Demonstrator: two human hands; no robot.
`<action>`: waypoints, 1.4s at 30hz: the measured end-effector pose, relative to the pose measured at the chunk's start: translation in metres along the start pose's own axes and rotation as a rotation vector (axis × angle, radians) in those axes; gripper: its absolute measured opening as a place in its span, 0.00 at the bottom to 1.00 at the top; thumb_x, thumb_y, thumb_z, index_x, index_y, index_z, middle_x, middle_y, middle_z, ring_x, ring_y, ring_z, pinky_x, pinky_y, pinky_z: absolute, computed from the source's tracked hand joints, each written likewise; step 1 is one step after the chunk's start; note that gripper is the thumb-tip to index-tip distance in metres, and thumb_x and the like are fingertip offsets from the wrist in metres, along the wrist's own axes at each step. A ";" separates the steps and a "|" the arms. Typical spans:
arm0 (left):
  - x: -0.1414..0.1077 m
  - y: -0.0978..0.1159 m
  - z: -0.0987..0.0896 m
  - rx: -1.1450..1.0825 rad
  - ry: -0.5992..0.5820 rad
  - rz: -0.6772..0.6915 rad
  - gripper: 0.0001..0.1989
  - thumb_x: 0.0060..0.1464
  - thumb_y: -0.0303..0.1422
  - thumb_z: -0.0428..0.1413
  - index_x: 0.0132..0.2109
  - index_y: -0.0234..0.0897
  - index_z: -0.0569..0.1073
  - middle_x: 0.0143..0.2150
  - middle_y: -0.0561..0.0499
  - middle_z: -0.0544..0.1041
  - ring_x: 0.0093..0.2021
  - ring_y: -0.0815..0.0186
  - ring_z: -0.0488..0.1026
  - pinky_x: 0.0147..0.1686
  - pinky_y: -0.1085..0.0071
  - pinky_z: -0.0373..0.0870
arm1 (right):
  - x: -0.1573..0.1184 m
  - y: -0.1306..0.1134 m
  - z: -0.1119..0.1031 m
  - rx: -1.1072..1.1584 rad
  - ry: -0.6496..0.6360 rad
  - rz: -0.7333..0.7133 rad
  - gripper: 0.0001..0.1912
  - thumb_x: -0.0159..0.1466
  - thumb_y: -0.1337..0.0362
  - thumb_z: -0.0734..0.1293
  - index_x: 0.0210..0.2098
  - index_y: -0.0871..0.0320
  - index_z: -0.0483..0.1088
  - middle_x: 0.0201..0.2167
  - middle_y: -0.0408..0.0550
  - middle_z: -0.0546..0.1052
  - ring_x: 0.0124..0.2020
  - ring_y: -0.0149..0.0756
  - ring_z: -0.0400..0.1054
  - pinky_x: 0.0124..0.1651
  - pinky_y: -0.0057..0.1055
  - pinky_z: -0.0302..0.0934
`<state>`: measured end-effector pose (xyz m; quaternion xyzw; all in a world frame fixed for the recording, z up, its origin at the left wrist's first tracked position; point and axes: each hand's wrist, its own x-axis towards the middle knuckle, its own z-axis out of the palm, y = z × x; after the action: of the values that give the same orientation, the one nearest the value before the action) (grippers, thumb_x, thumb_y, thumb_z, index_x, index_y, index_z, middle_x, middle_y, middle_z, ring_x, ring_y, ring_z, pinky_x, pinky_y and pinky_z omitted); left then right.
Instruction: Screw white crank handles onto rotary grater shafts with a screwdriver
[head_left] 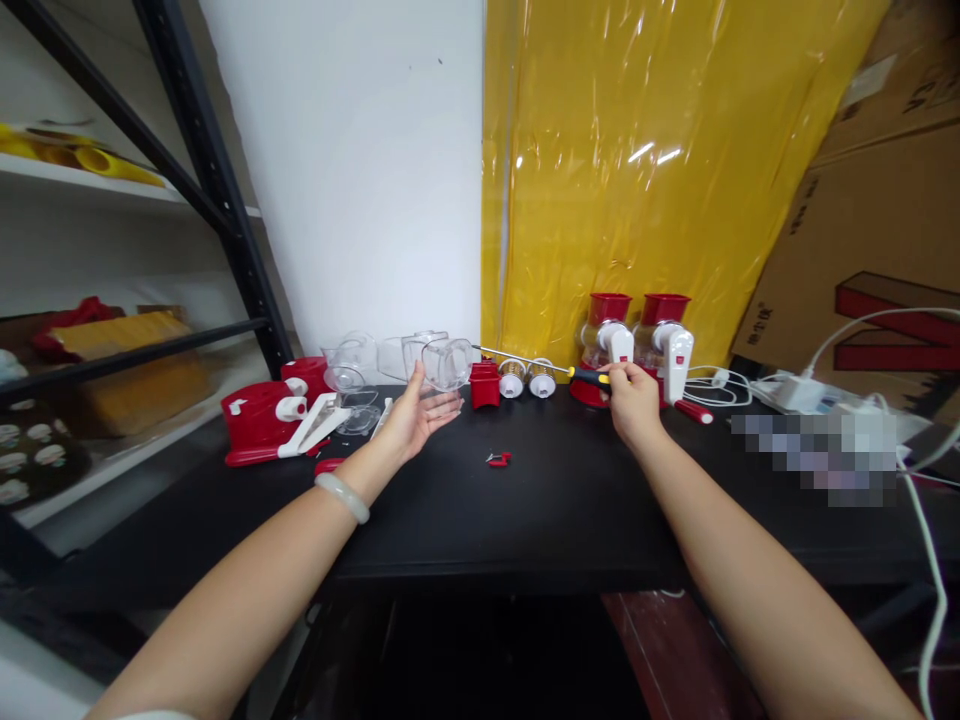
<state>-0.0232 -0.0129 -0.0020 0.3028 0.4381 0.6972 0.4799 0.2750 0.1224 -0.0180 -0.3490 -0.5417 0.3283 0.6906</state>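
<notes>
My left hand [421,418] holds up a clear plastic grater housing [442,360], its palm turned up and the thumb over the near side. In my right hand [634,402] is a screwdriver [589,376] with a yellow and black handle. Its long shaft points left, and the tip is at or close to the housing's round opening; whether they touch I cannot tell. Below, on the black table [555,520], lie small red and metal pieces [499,460]. A red square hopper [485,385] and two drum graters [526,379] stand behind.
Two assembled red and white rotary graters [637,345] stand at the back right. Red bases [259,420], a white crank arm [315,425] and clear parts [352,360] crowd the left. White cables and a charger [799,392] lie at the right. A shelf rack [217,190] rises at left.
</notes>
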 end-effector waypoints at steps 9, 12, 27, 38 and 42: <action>-0.002 -0.002 0.003 0.010 -0.003 0.070 0.35 0.47 0.55 0.62 0.53 0.38 0.61 0.51 0.30 0.76 0.46 0.51 0.80 0.43 0.59 0.78 | -0.005 -0.006 0.001 -0.065 -0.002 -0.023 0.07 0.55 0.61 0.64 0.27 0.57 0.72 0.20 0.42 0.70 0.20 0.30 0.59 0.24 0.28 0.54; -0.002 -0.003 0.003 0.004 -0.022 0.098 0.30 0.46 0.51 0.65 0.47 0.39 0.62 0.50 0.35 0.76 0.46 0.53 0.80 0.43 0.58 0.78 | -0.006 -0.007 0.001 -0.076 -0.005 -0.032 0.07 0.56 0.61 0.65 0.27 0.57 0.72 0.20 0.42 0.70 0.20 0.30 0.60 0.25 0.28 0.54; -0.007 -0.003 0.003 0.114 -0.121 0.290 0.38 0.38 0.30 0.71 0.56 0.44 0.64 0.57 0.43 0.73 0.53 0.53 0.76 0.41 0.54 0.80 | -0.001 -0.007 0.004 0.299 -0.031 0.207 0.11 0.51 0.59 0.71 0.27 0.55 0.65 0.23 0.39 0.66 0.21 0.26 0.60 0.21 0.25 0.54; -0.003 -0.005 -0.004 0.173 -0.198 0.315 0.45 0.37 0.32 0.72 0.61 0.50 0.61 0.61 0.45 0.72 0.40 0.63 0.81 0.39 0.60 0.80 | 0.003 -0.013 0.002 0.628 -0.037 0.318 0.16 0.56 0.52 0.70 0.24 0.57 0.67 0.22 0.41 0.69 0.23 0.28 0.64 0.21 0.25 0.58; -0.003 -0.003 -0.003 0.205 -0.188 0.334 0.48 0.34 0.32 0.73 0.62 0.48 0.60 0.60 0.44 0.74 0.37 0.64 0.81 0.36 0.67 0.80 | 0.003 -0.007 -0.005 0.283 0.002 0.200 0.26 0.60 0.39 0.63 0.24 0.57 0.67 0.13 0.40 0.65 0.13 0.28 0.58 0.14 0.26 0.49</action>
<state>-0.0232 -0.0160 -0.0058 0.4822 0.4037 0.6874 0.3632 0.2811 0.1204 -0.0112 -0.3006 -0.4521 0.4681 0.6973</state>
